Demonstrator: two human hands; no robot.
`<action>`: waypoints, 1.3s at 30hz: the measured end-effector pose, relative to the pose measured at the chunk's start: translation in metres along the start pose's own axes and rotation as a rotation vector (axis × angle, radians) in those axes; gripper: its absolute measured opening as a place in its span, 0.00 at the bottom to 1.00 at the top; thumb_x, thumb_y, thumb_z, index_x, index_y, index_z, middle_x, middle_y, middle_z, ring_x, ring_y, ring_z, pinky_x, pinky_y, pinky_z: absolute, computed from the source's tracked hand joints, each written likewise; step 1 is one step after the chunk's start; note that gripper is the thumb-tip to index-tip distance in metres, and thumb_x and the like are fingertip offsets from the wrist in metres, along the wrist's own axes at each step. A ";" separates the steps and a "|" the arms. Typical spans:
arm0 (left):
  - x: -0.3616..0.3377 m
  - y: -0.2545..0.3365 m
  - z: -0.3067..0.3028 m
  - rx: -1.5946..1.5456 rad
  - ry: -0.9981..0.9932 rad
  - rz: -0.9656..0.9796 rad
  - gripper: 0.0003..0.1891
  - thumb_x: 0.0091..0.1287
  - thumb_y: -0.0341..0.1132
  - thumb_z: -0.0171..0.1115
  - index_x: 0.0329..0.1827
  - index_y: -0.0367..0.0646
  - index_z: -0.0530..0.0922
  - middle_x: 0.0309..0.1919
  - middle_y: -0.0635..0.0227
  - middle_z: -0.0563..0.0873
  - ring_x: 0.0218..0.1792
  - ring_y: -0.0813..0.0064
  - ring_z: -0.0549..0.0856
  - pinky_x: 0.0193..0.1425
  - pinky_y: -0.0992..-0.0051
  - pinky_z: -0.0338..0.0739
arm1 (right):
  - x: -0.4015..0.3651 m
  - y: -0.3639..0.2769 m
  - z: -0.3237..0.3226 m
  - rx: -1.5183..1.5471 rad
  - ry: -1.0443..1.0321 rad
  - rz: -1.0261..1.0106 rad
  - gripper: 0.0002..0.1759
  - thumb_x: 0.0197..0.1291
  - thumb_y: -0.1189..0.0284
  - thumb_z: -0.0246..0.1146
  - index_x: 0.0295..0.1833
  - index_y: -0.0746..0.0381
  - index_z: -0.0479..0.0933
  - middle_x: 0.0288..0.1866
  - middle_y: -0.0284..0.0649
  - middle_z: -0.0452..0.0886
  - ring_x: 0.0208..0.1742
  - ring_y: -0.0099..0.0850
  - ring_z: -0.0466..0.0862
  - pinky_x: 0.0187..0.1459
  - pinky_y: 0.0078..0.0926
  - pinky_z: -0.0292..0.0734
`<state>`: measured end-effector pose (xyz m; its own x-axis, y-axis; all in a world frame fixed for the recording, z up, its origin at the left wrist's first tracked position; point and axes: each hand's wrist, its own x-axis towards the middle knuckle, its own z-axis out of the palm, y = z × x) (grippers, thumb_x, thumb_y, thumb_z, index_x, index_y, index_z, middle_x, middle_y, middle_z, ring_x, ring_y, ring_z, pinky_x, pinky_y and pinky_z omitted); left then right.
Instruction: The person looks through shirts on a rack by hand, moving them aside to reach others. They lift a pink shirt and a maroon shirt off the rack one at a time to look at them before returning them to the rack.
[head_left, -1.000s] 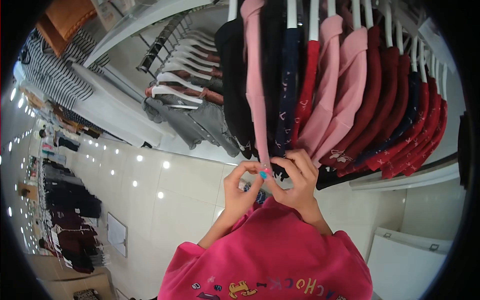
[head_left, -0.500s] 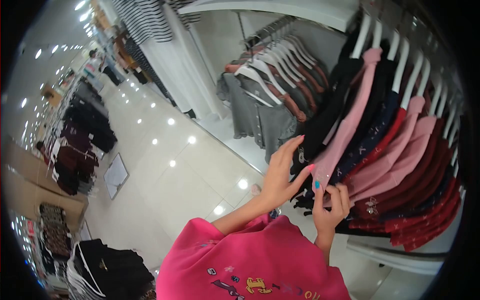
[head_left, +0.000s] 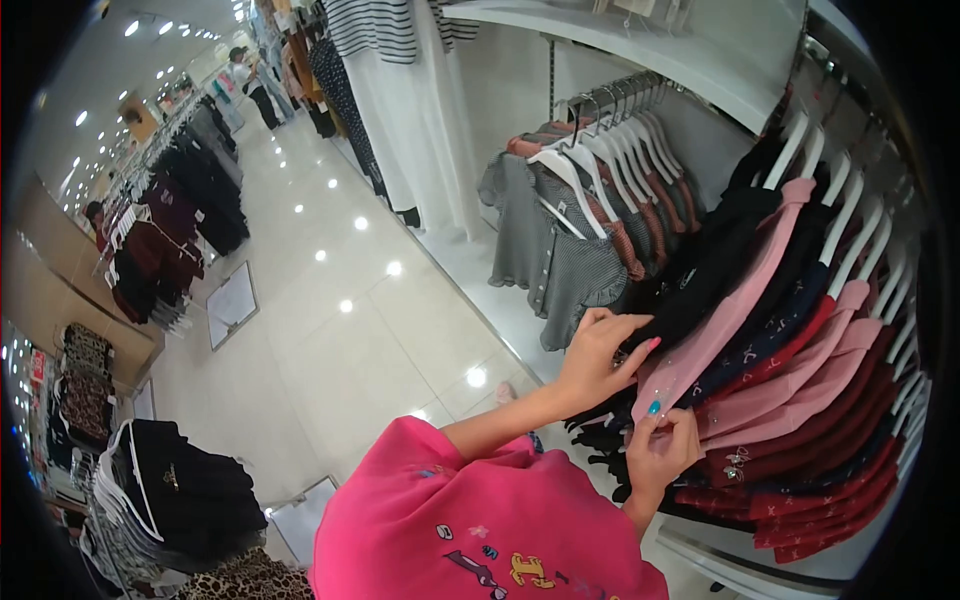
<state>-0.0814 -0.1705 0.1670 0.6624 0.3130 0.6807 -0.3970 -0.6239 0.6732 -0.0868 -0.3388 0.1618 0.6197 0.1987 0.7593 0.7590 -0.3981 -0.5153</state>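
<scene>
Pink top (head_left: 735, 300): hangs on white hanger (head_left: 838, 232) between black top (head_left: 705, 275) and navy top (head_left: 772, 325).
Right hand (head_left: 665, 448): fingers pinched shut on the pink top's lower hem, tips partly hidden by cloth.
Left hand (head_left: 598, 355): fingers apart, laid against the black top's edge.
Hanger hooks are lost in the dark frame edge.

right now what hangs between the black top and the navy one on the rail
A pale pink top hangs between the black top and the navy top; the right hand pinches its hem. Head view.
</scene>
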 end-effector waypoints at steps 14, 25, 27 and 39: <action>-0.032 -0.003 -0.029 -0.239 -0.084 -0.379 0.08 0.66 0.28 0.73 0.46 0.36 0.87 0.34 0.67 0.90 0.40 0.76 0.85 0.51 0.73 0.76 | 0.008 -0.001 0.010 0.058 -0.042 -0.048 0.22 0.50 0.85 0.63 0.53 0.61 0.85 0.33 0.39 0.81 0.26 0.34 0.78 0.28 0.31 0.73; -0.036 -0.002 -0.036 -0.806 -0.198 -0.806 0.11 0.78 0.32 0.63 0.57 0.35 0.83 0.45 0.74 0.88 0.46 0.89 0.82 0.54 0.83 0.75 | 0.009 -0.001 0.009 0.096 0.014 0.000 0.22 0.48 0.85 0.63 0.50 0.61 0.85 0.31 0.40 0.79 0.25 0.34 0.77 0.27 0.29 0.72; -0.040 -0.008 -0.036 -0.819 -0.203 -0.831 0.12 0.80 0.34 0.60 0.58 0.36 0.82 0.47 0.74 0.88 0.47 0.89 0.82 0.54 0.83 0.74 | 0.006 0.002 0.007 0.026 -0.003 0.033 0.20 0.47 0.85 0.64 0.48 0.60 0.86 0.30 0.39 0.77 0.27 0.35 0.77 0.28 0.31 0.73; -0.036 0.006 -0.026 -0.793 -0.334 -0.806 0.09 0.82 0.35 0.57 0.54 0.40 0.80 0.41 0.78 0.82 0.46 0.88 0.79 0.54 0.83 0.72 | 0.016 0.000 0.016 -0.008 0.010 0.003 0.10 0.51 0.77 0.71 0.40 0.63 0.83 0.29 0.40 0.73 0.30 0.39 0.77 0.30 0.35 0.73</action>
<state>-0.1248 -0.1672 0.1541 0.9892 0.1366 -0.0532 0.0060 0.3250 0.9457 -0.0737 -0.3215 0.1674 0.6202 0.1885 0.7614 0.7552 -0.4059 -0.5147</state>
